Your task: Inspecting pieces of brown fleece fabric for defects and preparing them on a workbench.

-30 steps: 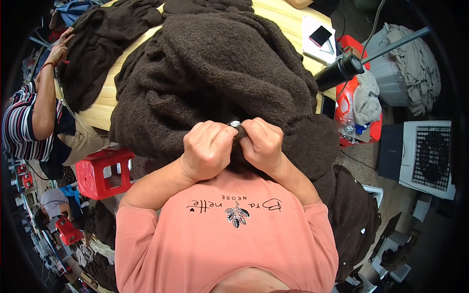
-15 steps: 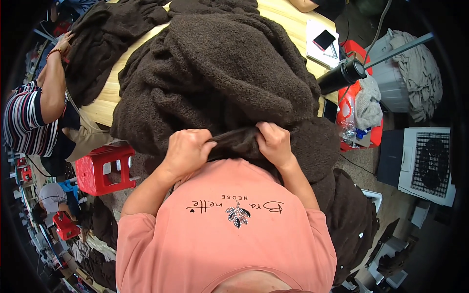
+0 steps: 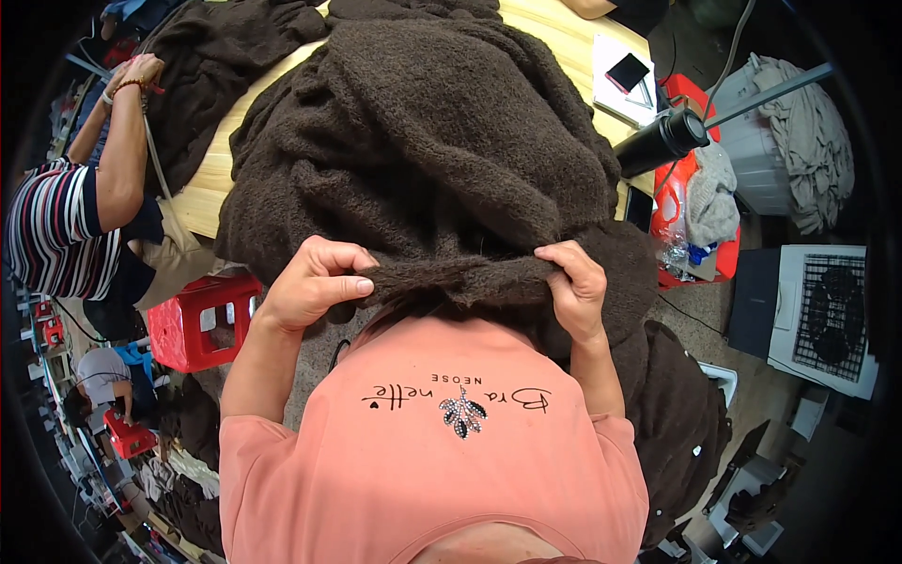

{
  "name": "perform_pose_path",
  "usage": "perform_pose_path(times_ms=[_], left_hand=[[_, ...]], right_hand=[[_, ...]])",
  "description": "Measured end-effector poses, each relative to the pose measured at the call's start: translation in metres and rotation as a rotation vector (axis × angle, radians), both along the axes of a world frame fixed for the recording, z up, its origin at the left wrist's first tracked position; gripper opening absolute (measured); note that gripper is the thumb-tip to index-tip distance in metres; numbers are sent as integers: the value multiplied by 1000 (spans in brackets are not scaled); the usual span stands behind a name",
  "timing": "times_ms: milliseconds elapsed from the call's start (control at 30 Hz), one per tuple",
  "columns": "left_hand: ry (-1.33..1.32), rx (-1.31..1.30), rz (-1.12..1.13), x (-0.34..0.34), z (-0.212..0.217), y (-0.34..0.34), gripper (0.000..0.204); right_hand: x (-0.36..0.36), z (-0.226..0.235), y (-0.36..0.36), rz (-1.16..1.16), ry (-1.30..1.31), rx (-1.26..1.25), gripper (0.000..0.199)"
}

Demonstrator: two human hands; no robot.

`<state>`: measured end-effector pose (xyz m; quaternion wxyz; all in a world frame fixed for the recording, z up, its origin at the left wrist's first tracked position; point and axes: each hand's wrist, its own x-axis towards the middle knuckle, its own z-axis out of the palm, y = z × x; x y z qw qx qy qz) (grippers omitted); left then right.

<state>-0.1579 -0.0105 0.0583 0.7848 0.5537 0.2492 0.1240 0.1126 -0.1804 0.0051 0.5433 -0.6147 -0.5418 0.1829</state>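
Observation:
A large heap of dark brown fuzzy knit fabric covers the table before me and hangs over its near edge. My left hand pinches the fabric's near edge between thumb and fingers. At the other end of that stretch, my right hand grips the same edge with curled fingers. Between the two hands the edge runs nearly straight, as a thick rolled-looking band close to my chest. The fabric's underside is hidden.
A wooden table supports the heap. On its right stand a black flask and a phone on a white box. A red stool is at left, beside a co-worker in a striped shirt. More brown fabric lies lower right.
My hands have moved farther apart along the fabric edge, the left one leftward, the right one rightward. The band between them is now stretched wider. The co-worker's hands have shifted slightly.

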Motion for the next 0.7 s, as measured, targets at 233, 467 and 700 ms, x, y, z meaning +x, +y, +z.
perform_pose_path(times_ms=[233,467,700], left_hand=[[174,234,184,13,-17,5,3],[411,653,156,14,-22,-1,12],[523,1349,108,18,-27,-10,5]], right_hand=[[-2,0,0,2,114,63,28],[-1,-8,-3,-140,204,70,21],[-4,-10,0,-149,284,92,18]])
